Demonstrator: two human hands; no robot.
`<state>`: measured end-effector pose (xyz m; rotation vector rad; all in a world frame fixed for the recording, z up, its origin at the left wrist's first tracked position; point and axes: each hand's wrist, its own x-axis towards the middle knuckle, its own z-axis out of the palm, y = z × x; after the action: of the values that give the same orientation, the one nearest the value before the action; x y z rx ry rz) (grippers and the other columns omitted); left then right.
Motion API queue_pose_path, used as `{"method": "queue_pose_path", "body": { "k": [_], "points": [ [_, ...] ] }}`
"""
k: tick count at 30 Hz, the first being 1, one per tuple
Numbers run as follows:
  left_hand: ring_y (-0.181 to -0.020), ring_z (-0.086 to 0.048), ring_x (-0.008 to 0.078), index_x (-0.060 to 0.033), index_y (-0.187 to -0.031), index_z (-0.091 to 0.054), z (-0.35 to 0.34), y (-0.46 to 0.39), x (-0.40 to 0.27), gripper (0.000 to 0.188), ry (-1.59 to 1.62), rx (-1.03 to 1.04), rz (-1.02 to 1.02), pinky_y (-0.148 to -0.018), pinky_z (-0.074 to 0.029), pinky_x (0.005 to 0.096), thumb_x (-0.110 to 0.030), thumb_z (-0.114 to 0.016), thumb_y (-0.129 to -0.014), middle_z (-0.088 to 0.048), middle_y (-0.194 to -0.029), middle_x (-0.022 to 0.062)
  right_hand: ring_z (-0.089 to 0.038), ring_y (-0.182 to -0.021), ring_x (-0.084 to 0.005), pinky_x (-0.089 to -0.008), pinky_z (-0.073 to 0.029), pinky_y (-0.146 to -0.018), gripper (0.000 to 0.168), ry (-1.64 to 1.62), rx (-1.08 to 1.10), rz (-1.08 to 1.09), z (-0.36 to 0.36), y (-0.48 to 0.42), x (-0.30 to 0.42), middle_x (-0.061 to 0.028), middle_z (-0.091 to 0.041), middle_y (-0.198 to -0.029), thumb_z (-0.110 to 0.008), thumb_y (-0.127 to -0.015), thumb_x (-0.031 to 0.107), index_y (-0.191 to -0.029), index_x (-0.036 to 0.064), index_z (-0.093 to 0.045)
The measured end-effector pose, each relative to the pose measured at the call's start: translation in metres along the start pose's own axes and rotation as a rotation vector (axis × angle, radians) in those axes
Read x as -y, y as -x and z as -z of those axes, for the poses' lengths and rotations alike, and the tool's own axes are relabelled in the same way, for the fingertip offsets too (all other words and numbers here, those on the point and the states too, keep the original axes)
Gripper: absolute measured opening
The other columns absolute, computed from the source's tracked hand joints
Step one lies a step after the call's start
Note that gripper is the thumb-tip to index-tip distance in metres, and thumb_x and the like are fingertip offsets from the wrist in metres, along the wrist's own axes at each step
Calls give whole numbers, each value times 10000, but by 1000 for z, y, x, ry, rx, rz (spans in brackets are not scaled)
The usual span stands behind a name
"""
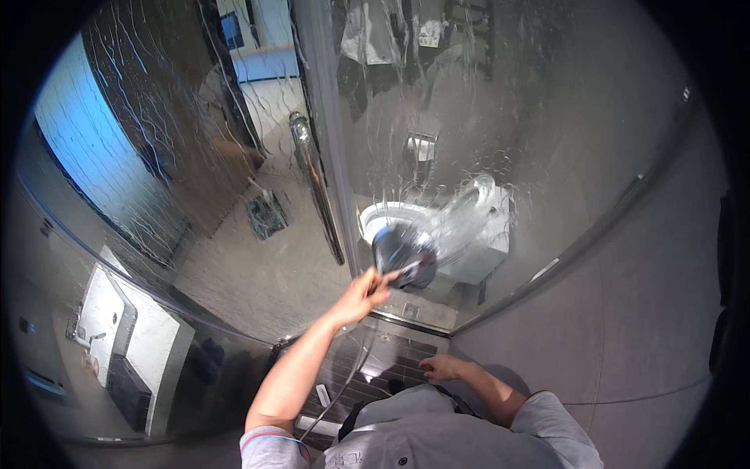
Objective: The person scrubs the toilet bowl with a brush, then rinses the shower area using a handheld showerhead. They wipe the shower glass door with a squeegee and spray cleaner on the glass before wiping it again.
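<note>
My left hand [360, 297] grips a dark handheld shower head [404, 258], blurred by motion, at arm's length. Water sprays from it up and to the right against a glass shower panel [562, 111], where streams run down the surface. From the shower head a grey hose [347, 378] hangs past my left forearm. Low in front of my body, my right hand [443, 367] has loosely curled fingers, with nothing visible in them. It is over the dark slatted shower floor [404, 347], near the tiled wall [633, 340].
A vertical metal door handle [316, 190] is on the wet glass to the left. Beyond the glass are a white toilet [483, 261], a dustpan-like object [266, 216] and a washbasin counter [158, 340]. A small white object [323, 396] lies by my feet.
</note>
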<state>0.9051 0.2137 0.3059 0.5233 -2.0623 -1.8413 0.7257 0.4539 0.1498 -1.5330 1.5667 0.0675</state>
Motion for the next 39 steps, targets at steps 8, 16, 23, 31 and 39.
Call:
{"method": "queue_pose_path", "body": {
  "k": [8,16,23,31,39],
  "points": [
    [-717,-410,87,-78,-873,-427,5,183,229,189,291,-1146,357,-672,-367,236,-51,-610,-832,-448,-753,-20,-551,-1027,-230,-346,-453,-834,415,-99,-531,312,110,-60,92,-133,-565,-1122,-574,-834,120,-1232,47,-484],
    [-723,-520,112,-88,-967,-436,-5,385,241,152,860,-2344,-65,-642,-439,247,-87,-565,-886,-517,-836,22,-472,-869,-226,-372,-396,-826,454,-295,-1634,582,241,-221,252,-127,-433,-977,-690,-788,154,-1018,11,-326],
    [-744,-532,145,-104,-960,-407,-88,474,265,168,937,-2627,-249,-668,-485,332,-197,-539,-915,-516,-848,41,-550,-785,-467,-510,-440,-650,413,-110,-2008,379,287,-298,227,-297,-531,-898,-562,-855,267,-1050,-45,-375],
    [-763,-510,166,-102,-958,-413,-129,444,271,124,1066,-2641,-350,-766,-469,373,-178,-505,-926,-499,-862,45,-590,-690,-435,-498,-477,-584,530,-26,-1805,326,413,-436,219,-252,-575,-777,-580,-808,387,-1041,-39,-369],
    [-798,-516,139,-78,-964,-434,-111,364,362,119,1095,-2514,-246,-798,-441,294,-122,-531,-911,-513,-873,41,-636,-712,-291,-405,-507,-678,392,-165,-1749,455,501,-519,267,-148,-623,-686,-639,-711,271,-905,-27,-473]
  ]
}}
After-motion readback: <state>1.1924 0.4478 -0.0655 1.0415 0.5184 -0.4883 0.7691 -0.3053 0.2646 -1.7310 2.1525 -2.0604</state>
